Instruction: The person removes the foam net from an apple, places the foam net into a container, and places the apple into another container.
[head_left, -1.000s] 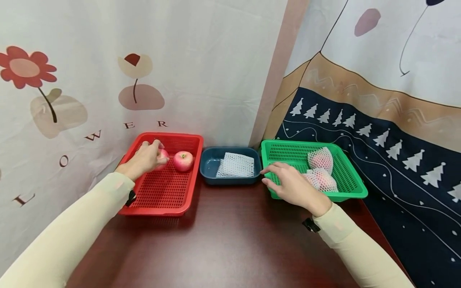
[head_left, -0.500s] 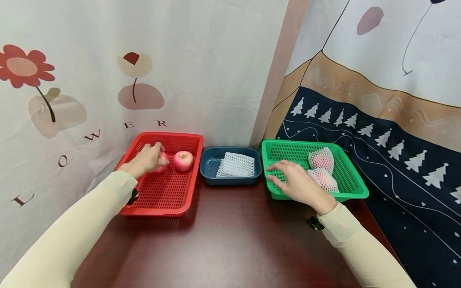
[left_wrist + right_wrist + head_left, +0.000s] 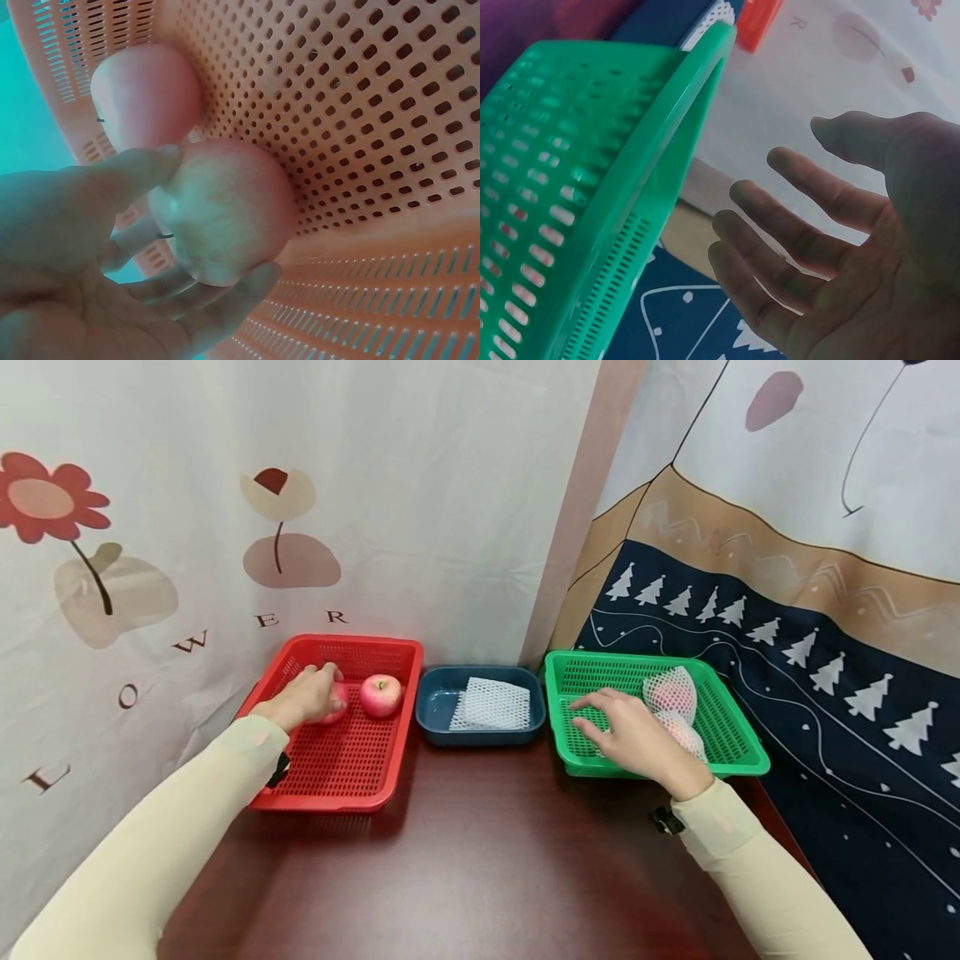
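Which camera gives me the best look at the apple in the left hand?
The left wrist view: the apple appears large there, its stem showing, with the left hand gripping it. The head view shows it small and partly covered by that hand. The right wrist view does not show it.

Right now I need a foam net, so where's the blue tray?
In the head view, the blue tray sits between the red basket, left, and the green basket, right.

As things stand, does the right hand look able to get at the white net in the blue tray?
Probably yes. The right hand looks empty, and the blue tray has no lid. Nothing visible covers the white net; only the green basket's rim seems to lie between.
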`<action>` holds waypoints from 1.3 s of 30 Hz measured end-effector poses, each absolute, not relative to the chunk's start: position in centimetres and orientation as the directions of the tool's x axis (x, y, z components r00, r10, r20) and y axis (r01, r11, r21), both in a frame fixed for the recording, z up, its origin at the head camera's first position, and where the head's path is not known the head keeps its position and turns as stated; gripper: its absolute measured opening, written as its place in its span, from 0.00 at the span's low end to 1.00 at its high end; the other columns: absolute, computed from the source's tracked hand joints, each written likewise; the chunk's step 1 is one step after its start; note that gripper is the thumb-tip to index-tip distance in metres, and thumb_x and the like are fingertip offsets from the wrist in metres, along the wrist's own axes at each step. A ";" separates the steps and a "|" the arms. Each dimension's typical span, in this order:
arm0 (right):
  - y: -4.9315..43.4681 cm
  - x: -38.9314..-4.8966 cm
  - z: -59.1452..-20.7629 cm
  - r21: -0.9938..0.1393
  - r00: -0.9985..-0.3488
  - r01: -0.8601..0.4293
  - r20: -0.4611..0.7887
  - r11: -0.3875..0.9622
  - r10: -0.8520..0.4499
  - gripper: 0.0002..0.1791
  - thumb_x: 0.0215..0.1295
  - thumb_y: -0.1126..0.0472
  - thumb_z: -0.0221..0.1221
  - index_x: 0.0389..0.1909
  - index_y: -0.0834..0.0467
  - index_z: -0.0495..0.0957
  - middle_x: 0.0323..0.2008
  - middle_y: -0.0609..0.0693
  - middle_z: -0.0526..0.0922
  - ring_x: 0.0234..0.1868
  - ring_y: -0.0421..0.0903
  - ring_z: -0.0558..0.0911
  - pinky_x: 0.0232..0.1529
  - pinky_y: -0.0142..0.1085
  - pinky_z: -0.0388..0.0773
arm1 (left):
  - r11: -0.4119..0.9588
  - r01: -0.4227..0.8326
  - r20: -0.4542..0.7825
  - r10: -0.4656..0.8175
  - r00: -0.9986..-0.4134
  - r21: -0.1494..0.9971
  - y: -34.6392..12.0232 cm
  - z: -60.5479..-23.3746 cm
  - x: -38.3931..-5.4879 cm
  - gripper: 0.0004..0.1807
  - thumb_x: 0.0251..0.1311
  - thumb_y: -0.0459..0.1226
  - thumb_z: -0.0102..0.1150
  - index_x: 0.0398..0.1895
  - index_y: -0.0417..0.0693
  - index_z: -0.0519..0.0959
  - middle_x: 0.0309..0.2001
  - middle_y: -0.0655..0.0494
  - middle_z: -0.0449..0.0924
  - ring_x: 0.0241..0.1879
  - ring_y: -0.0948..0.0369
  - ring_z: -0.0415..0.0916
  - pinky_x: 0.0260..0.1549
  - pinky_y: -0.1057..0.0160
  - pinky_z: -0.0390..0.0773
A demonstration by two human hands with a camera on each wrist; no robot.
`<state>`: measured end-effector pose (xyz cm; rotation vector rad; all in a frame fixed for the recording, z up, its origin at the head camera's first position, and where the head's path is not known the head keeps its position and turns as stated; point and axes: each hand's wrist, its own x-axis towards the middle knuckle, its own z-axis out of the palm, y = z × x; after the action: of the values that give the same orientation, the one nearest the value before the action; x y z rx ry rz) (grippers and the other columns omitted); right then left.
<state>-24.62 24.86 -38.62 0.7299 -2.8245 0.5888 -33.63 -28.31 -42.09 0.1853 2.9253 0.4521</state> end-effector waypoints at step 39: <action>27.6 -26.4 -38.3 -0.350 -0.916 -0.400 0.167 0.847 -0.364 0.19 0.88 0.57 0.66 0.69 0.63 0.88 0.68 0.66 0.90 0.72 0.68 0.87 0.75 0.67 0.84 | 0.927 0.122 -0.025 0.140 -0.990 0.355 -25.1 -37.8 -29.4 0.41 0.83 0.49 0.67 0.88 0.38 0.66 0.83 0.25 0.65 0.80 0.28 0.67 0.74 0.17 0.74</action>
<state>-26.42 27.64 -38.29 0.6067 -2.9282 0.5853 -29.45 -25.09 -37.77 0.2061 3.0341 0.5549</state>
